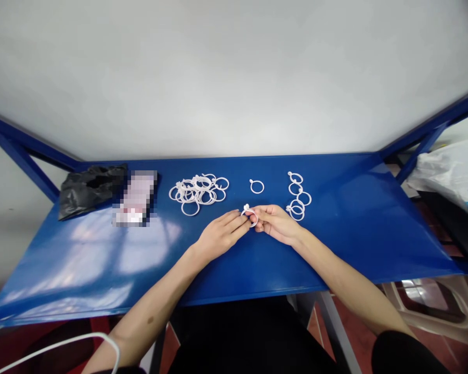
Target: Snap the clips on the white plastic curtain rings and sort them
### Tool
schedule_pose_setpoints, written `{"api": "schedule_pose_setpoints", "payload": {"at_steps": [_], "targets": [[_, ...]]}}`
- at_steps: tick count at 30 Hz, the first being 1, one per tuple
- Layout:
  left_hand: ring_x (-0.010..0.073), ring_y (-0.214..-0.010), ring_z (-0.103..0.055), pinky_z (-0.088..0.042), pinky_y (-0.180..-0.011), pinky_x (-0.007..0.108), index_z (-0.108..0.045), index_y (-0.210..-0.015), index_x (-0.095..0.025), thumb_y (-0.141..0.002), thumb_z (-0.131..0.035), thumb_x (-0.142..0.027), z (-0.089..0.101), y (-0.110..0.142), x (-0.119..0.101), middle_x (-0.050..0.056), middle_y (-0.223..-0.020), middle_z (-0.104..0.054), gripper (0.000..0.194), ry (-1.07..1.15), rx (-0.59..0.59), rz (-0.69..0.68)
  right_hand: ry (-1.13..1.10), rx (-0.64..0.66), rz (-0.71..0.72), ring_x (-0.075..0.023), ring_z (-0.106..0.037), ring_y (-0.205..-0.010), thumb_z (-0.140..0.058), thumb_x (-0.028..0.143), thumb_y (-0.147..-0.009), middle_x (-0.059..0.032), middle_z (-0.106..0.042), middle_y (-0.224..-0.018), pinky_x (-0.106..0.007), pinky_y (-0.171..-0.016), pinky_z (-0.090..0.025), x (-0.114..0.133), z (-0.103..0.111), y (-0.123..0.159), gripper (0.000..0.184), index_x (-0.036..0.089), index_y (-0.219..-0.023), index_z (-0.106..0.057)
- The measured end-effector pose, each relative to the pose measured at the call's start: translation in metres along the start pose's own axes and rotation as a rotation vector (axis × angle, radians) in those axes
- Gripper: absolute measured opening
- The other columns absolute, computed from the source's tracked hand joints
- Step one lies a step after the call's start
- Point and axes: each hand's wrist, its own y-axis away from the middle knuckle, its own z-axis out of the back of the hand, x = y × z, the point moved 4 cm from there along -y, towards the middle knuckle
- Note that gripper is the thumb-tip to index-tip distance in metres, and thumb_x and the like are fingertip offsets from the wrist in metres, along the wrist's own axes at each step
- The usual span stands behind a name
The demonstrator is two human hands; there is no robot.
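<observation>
Between my two hands, near the front middle of the blue table, is a white curtain ring (256, 212) with a small knob at its top. My left hand (223, 232) grips the ring's left side with the fingers held together. On the other side, my right hand (275, 222) pinches it between thumb and fingers. A single white ring (257, 187) lies on the table just beyond my hands. Off to the left is a heap of similar white rings (198, 192), and to the right several more rings (304, 198) lie in a loose column.
A black plastic bag (89, 189) and a blurred-out flat object (137, 198) lie at the left of the blue table (354, 223). Blue metal bars rise at both sides. A white plastic bag (448, 174) is at the far right, and a white cable (62, 343) curves at lower left.
</observation>
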Motion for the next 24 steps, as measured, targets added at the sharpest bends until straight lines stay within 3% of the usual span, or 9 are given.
{"api": "schedule_pose_setpoints", "payload": {"at_steps": [3,7,10,12,15,21,24], "targets": [[0.0205,-0.107,-0.07,-0.057,-0.102,0.042,-0.066,-0.118,-0.02,-0.099,-0.05,-0.009,-0.002,0.0,0.003,0.007,-0.116,-0.075,0.027,-0.034,0.049,0.049,0.219,-0.061,0.098,-0.0088,-0.055,-0.06,-0.076,0.051,-0.084,-0.0016,-0.067,-0.08,-0.025,-0.06,-0.051,0.003,0.001,0.001,0.039,0.016,-0.1,-0.074],[0.0174,-0.095,-0.072,-0.059,-0.099,0.037,-0.068,-0.104,-0.019,-0.1,-0.045,-0.009,0.0,0.0,0.008,0.005,-0.103,-0.075,0.025,-0.067,0.103,0.108,0.886,-0.311,0.596,-0.0131,-0.066,-0.073,-0.062,0.042,-0.097,-0.0079,-0.07,-0.11,-0.031,-0.069,-0.056,0.023,-0.007,0.019,0.027,0.021,-0.114,-0.068],[0.0171,-0.096,-0.073,-0.058,-0.103,0.037,-0.067,-0.103,-0.016,-0.102,-0.044,-0.011,0.005,-0.001,0.01,0.006,-0.1,-0.074,0.024,-0.036,0.077,0.087,1.466,-0.145,0.868,-0.0176,-0.07,-0.093,-0.058,0.032,-0.101,-0.0077,-0.071,-0.119,-0.033,-0.081,-0.054,0.022,-0.027,0.029,0.017,0.022,-0.112,-0.066],[0.0172,-0.098,-0.073,-0.056,-0.107,0.039,-0.066,-0.104,-0.016,-0.101,-0.045,-0.01,0.007,0.0,0.009,0.006,-0.101,-0.074,0.022,0.017,0.072,0.067,1.723,-0.053,0.9,-0.0183,-0.07,-0.093,-0.055,0.027,-0.103,-0.0058,-0.074,-0.111,-0.032,-0.078,-0.051,0.016,-0.033,0.028,0.013,0.021,-0.107,-0.066],[0.0166,-0.098,-0.073,-0.056,-0.107,0.039,-0.065,-0.106,-0.017,-0.101,-0.046,-0.011,0.006,0.001,0.009,0.005,-0.102,-0.073,0.021,0.064,0.065,0.056,1.91,-0.067,0.892,-0.0165,-0.067,-0.081,-0.05,0.018,-0.104,-0.0037,-0.076,-0.097,-0.031,-0.071,-0.044,0.012,-0.032,0.025,0.015,0.02,-0.097,-0.064],[0.0151,-0.091,-0.069,-0.056,-0.1,0.036,-0.066,-0.098,-0.019,-0.101,-0.044,-0.009,0.003,0.001,0.006,0.003,-0.095,-0.073,0.025,0.035,0.056,0.054,1.963,-0.098,0.907,-0.0167,-0.059,-0.073,-0.049,0.012,-0.102,-0.0006,-0.07,-0.078,-0.031,-0.066,-0.037,0.015,-0.036,0.025,0.022,0.021,-0.087,-0.061],[0.0161,-0.076,-0.061,-0.053,-0.077,0.033,-0.064,-0.085,-0.02,-0.098,-0.048,-0.008,0.001,-0.002,0.006,0.001,-0.078,-0.068,0.024,-0.083,0.083,0.12,1.956,-0.181,0.905,-0.0174,-0.057,-0.072,-0.048,0.011,-0.102,-0.0019,-0.069,-0.076,-0.032,-0.065,-0.037,0.014,-0.041,0.026,0.023,0.02,-0.086,-0.061]]}}
